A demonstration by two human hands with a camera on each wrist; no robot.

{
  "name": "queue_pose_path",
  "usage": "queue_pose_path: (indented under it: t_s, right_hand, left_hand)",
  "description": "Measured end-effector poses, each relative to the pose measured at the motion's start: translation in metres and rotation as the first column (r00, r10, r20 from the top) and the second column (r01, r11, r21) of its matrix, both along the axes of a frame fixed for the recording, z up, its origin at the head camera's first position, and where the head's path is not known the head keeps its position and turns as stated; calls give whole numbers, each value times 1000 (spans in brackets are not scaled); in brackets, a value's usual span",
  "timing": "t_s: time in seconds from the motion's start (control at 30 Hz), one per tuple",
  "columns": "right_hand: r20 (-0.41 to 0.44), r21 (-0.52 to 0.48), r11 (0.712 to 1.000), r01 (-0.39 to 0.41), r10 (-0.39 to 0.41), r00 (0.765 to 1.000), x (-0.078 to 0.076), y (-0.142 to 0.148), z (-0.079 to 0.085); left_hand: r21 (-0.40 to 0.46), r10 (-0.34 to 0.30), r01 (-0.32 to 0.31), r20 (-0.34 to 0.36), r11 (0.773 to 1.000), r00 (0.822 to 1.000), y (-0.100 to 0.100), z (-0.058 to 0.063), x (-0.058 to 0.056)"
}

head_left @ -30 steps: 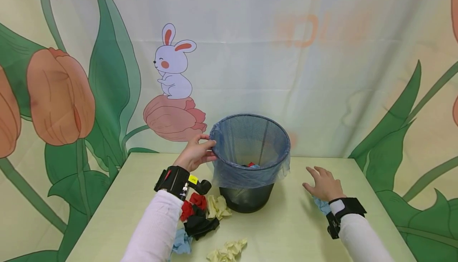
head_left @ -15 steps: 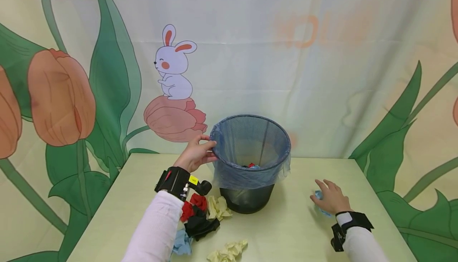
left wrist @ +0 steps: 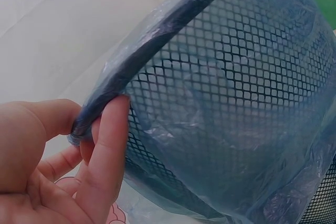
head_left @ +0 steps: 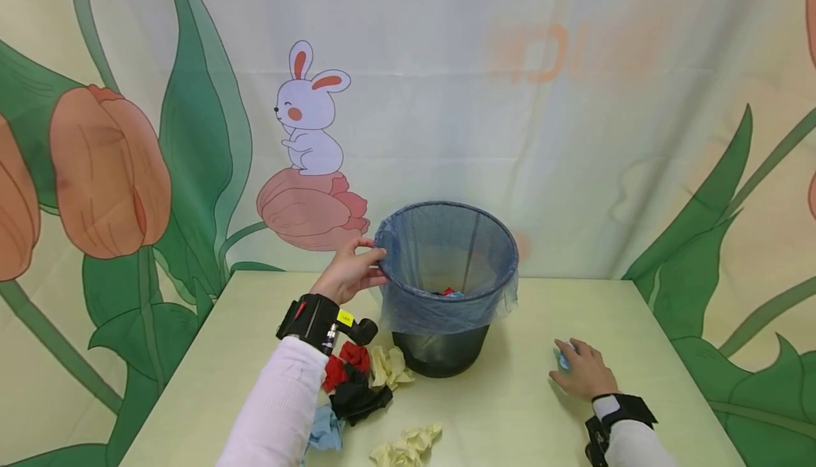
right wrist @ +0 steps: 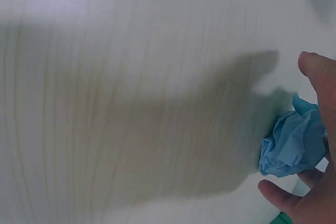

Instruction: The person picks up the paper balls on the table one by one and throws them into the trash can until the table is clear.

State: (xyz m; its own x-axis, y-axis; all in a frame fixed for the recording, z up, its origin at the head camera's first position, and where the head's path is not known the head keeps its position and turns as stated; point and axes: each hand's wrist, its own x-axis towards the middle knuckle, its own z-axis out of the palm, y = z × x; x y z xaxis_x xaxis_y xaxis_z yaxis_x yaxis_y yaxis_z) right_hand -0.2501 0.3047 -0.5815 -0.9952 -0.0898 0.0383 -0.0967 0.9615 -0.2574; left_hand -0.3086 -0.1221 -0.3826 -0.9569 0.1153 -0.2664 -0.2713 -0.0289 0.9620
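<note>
- Backdrop (head_left: 446,98): printed tulips at far left, white rabbit (head_left: 315,127) right of them.
- Light-blue wad (head_left: 326,430): on table (head_left: 510,410), partly hidden by left sleeve (head_left: 274,403).
- Left hand (head_left: 349,271): pinching the bin's left rim through the liner, digits on both sides of the edge.
- Red wads (head_left: 355,357), black wad (head_left: 360,400), cream wad (head_left: 391,368): bunched between left forearm and bin base. Second cream wad (head_left: 408,446) nearer the wearer, apart from the bunch.
- Bin (head_left: 440,357): dark mesh, upright on table, mid-view. Translucent blue liner (head_left: 433,314) folded over the rim; red, black and blue scraps (head_left: 449,293) visible inside.
- Blue paper ball (right wrist: 294,142): on table, well right of bin, under right hand.
- Right hand (head_left: 586,373): loose, fingers spread around the ball, thumb clear of it in the wrist view; no firm grasp visible.
</note>
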Motion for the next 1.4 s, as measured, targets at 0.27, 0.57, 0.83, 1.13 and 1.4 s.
queue_pose_path:
  t_s: [0.27,0.57,0.83,1.13,1.4]
  right_hand:
    - [-11,1,1000,15,-15,1000,3,-6,-7]
    - [-47,-16,1000,5,-6,999,10,-13,-6]
    - [-46,16,1000,-9,9,999,7,-10,-12]
    - [-22,75,997,-20,22,1000,10,-15,-8]
    - [1,92,996,-20,20,1000,8,-18,-3]
  left_hand:
    - [2,1,-1,6,1000,1000,0,0,0]
    - [5,11,-11,8,1000,1000,0,-1,-1]
    - [13,14,-14,1,1000,1000,0,0,1]
    - [8,25,-25,12,1000,1000,0,-1,1]
    - [9,12,-11,-10,1000,1000,0,-1,1]
